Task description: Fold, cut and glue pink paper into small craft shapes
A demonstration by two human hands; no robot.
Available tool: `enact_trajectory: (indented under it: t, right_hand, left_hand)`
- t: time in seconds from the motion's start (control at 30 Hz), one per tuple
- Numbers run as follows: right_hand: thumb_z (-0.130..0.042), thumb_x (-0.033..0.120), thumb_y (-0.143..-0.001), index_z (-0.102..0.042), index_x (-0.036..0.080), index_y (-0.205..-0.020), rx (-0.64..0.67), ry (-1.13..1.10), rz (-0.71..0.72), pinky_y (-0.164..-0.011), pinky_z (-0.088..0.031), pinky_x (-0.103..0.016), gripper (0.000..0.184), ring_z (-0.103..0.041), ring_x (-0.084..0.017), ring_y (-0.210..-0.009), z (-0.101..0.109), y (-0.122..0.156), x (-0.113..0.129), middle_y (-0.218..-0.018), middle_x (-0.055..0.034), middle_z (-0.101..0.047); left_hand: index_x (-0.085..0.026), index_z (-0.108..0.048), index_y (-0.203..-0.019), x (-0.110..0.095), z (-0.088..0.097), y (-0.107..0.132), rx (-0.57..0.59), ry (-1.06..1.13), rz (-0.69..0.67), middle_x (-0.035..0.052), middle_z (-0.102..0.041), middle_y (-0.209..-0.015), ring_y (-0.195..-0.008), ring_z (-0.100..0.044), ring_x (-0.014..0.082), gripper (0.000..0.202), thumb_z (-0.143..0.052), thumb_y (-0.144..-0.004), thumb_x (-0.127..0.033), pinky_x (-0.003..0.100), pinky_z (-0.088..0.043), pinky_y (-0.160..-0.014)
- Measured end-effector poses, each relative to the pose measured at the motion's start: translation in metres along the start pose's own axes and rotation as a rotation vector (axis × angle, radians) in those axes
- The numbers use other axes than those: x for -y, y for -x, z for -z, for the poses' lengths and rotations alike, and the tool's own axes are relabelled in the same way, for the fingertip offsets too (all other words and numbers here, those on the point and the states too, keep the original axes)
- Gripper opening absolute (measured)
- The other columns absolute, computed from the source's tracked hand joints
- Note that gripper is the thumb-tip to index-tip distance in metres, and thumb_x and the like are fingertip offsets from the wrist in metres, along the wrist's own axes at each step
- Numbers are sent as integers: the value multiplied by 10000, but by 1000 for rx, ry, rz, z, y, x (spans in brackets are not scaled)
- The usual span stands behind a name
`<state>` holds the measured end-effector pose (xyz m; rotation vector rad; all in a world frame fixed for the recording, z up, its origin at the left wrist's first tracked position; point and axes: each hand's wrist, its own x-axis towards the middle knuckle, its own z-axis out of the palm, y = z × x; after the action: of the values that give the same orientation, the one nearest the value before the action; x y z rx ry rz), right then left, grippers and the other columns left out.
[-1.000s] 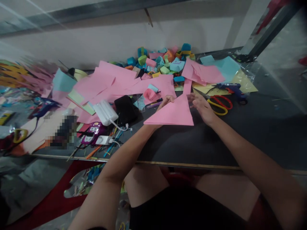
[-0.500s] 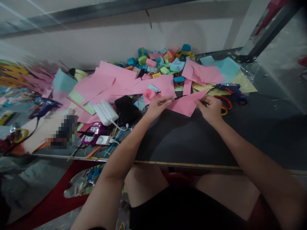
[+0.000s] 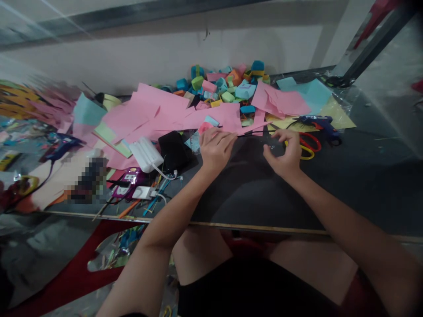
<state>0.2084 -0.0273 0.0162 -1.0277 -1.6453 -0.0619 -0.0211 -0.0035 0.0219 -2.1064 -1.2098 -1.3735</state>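
1. Left hand (image 3: 216, 147): over table (image 3: 251, 198), far of its middle; fingers closed on left end of pink paper (image 3: 254, 127). Thumb's contact hidden.
2. Pink paper: edge-on, thin sliver running right and slightly far from left fingertips, between the hands. Folds not readable at this angle.
3. Right hand (image 3: 286, 152): right of left hand, well apart; grip wide, thumb and fingers spread, nothing between them. Paper's right tip is near its fingers, just far and left.
4. Scissors (image 3: 307, 157): just right of right hand, partly behind it; one handle red, one yellow.
5. Black cord (image 3: 256, 132): thin line just near of pink paper, between the hands.
6. Glue gun (image 3: 325, 125): blue, far right of scissors, by yellow sheet (image 3: 342, 116).
7. Pink sheets (image 3: 145, 108): overlapping, far left of left hand.
8. Paper blocks (image 3: 228, 90): mixed colours, heaped at far side by wall (image 3: 148, 57).
9. Black case (image 3: 172, 149): left of left hand, apart; white box (image 3: 145, 154) just left of case, white cable (image 3: 165, 175) near of both.
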Motion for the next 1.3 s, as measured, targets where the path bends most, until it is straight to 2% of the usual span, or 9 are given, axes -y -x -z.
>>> enact_trajectory:
  t: [0.13, 0.3, 0.47, 0.63, 0.83, 0.93, 1.03, 1.2, 1.3]
  right_hand:
    - [-628, 183, -803, -413, 272, -849, 81, 145, 311, -856, -433, -420, 237, -675, -213, -831, 3, 3, 11, -832, 9, -717]
    - [-612, 157, -835, -433, 266, -820, 125, 245, 406, -846, -377, -397, 210, -662, -199, -832, 5, 1, 15, -843, 35, -737]
    - [-597, 206, -898, -463, 262, -846, 122, 290, 472, -861, -366, -392, 154, -640, -190, -827, 6, -1, 10, -803, 39, -699]
    - [-564, 252, -931, -458, 263, -808, 283, 343, 410, -878, -358, -399, 163, -641, -190, -847, 5, 2, 9, -823, 31, -706]
    - [-603, 219, -880, -449, 259, -807, 226, 347, 403, -895, -347, -389, 175, -645, -189, -822, 7, -1, 3, -774, 46, -705]
    - [-604, 178, -830, -435, 261, -789, 216, 334, 375, -888, -352, -400, 192, -648, -197, -816, 9, -3, -2, -774, 51, -710]
    - [-584, 136, -804, -427, 263, -780, 205, 358, 350, -882, -363, -412, 203, -651, -199, -799, 11, -5, -10, -773, 47, -713]
    - [-589, 151, -753, -434, 261, -782, 167, 390, 239, -908, -394, -459, 192, -663, -235, -835, 18, -11, -30, -799, 14, -711]
    - [-592, 174, -744, -427, 261, -775, 99, 429, 184, -901, -402, -470, 189, -667, -242, -801, 19, -14, -31, -787, 2, -711]
  left_hand:
    - [-316, -751, -1079, -6, 2, 8, 113, -76, -165, 15, -798, -933, -1010, -711, 221, 176, -634, -961, -258, 398, -502, -902]
    - [-294, -729, -1080, -27, 5, 10, 220, -80, -384, 14, -799, -976, -1040, -722, 183, 201, -563, -998, -215, 325, -504, -860]
    - [-247, -718, -1013, -42, 12, 5, 262, -84, -445, 28, -786, -963, -1020, -723, 173, 234, -509, -1010, -142, 312, -493, -796]
    - [-242, -719, -961, -43, 9, 6, 246, -57, -429, 27, -779, -944, -1019, -714, 169, 240, -506, -1012, -145, 312, -482, -791]
    - [-234, -734, -1041, -32, 3, 10, 259, 47, -328, 26, -796, -967, -1080, -703, 159, 191, -553, -1011, -181, 303, -452, -876]
    - [-262, -731, -1124, -22, 2, 12, 195, 53, -327, 26, -803, -991, -1100, -699, 174, 199, -586, -1000, -203, 317, -439, -933]
    - [-284, -735, -1118, -10, 2, 12, 133, 14, -304, 12, -805, -982, -1069, -704, 178, 190, -607, -991, -223, 330, -440, -957]
    - [-276, -739, -1077, 12, 3, 7, 189, -1, -117, 28, -795, -985, -1089, -696, 215, 171, -593, -992, -251, 389, -456, -1001]
    - [-272, -741, -1044, 17, 2, 5, 159, -28, -138, 30, -797, -965, -1065, -706, 219, 152, -601, -987, -252, 377, -477, -954]
